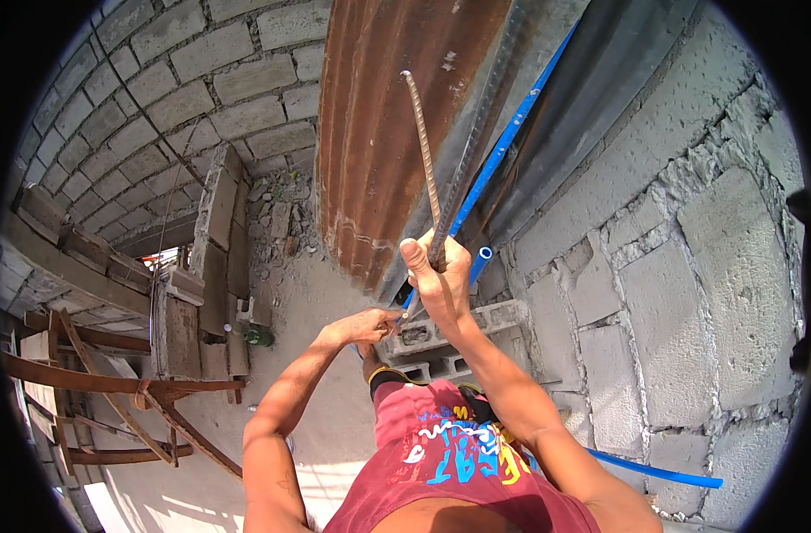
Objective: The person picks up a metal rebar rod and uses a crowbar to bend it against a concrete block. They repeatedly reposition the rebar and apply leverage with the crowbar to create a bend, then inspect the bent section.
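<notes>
My right hand (pixel 445 280) is wrapped round steel rebar in front of me, thumb uppermost. From its grip a ribbed rebar (pixel 423 147) rises, its tip bent toward the left. A darker rebar (pixel 476 133) runs up beside it toward the metal sheets. Lower and to the left, my left hand (pixel 370 326) is closed with its fingertips at a pale rod end (pixel 405 314) below the right fist. What those fingers pinch is too small to make out. A blue plastic pipe (pixel 516 124) slants up behind the right hand.
Rusty corrugated sheets (pixel 379 115) lean ahead. Hollow concrete blocks (pixel 463 330) lie by my feet. A block wall (pixel 663 311) stands close on the right, with another blue pipe (pixel 663 471) along its base. Wooden boards (pixel 94 386) and a low block wall (pixel 214 222) are at left.
</notes>
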A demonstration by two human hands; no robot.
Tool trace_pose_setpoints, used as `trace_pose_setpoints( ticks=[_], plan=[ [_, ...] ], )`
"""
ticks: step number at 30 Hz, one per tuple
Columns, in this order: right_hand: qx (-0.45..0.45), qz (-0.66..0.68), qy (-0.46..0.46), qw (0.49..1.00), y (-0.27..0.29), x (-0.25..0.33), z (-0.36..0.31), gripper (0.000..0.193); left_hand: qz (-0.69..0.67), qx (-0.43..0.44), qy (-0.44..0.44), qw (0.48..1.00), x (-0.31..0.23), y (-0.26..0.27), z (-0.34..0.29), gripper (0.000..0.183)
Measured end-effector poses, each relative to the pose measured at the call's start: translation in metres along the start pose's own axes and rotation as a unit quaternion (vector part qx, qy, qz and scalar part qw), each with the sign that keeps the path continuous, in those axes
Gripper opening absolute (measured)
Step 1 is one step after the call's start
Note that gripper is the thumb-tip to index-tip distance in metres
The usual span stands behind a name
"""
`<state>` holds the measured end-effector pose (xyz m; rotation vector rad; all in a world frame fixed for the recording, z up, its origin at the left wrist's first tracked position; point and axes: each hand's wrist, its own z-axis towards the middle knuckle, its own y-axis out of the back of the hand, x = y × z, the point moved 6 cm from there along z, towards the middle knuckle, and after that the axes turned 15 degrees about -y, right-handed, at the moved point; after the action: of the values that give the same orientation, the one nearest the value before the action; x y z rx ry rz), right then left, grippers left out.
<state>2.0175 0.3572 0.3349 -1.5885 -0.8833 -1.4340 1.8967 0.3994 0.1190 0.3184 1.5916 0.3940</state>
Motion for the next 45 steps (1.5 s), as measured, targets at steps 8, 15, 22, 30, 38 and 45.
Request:
trace_pose_setpoints(
  ticks=[8, 15, 22, 30, 38, 45],
  plan=[
    [0.018, -0.041, -0.012, 0.999, 0.003, 0.017, -0.005, 0.047, 0.048, 0.207, -0.045, 0.976, 0.001, 0.014, 0.027, 0.078],
    [-0.012, -0.041, -0.059, 0.997, 0.0, 0.013, -0.003, 0.053, -0.074, 0.4, -0.074, 0.911, 0.003, 0.032, 0.043, 0.079],
    [-0.11, -0.043, -0.056, 0.991, -0.001, 0.007, -0.006, 0.052, -0.208, 0.459, -0.058, 0.862, 0.034, 0.034, 0.055, 0.086],
    [-0.165, -0.005, -0.047, 0.985, -0.002, 0.004, -0.018, 0.047, -0.208, 0.396, -0.095, 0.889, 0.047, 0.014, 0.07, 0.075],
    [-0.173, 0.004, -0.041, 0.984, -0.004, 0.008, -0.017, 0.048, 0.13, 0.197, -0.348, 0.907, 0.035, 0.025, 0.056, 0.072],
    [-0.183, 0.006, -0.052, 0.982, -0.007, 0.005, -0.017, 0.049, -0.169, 0.128, -0.148, 0.966, 0.045, 0.003, 0.039, 0.072]
  ],
)
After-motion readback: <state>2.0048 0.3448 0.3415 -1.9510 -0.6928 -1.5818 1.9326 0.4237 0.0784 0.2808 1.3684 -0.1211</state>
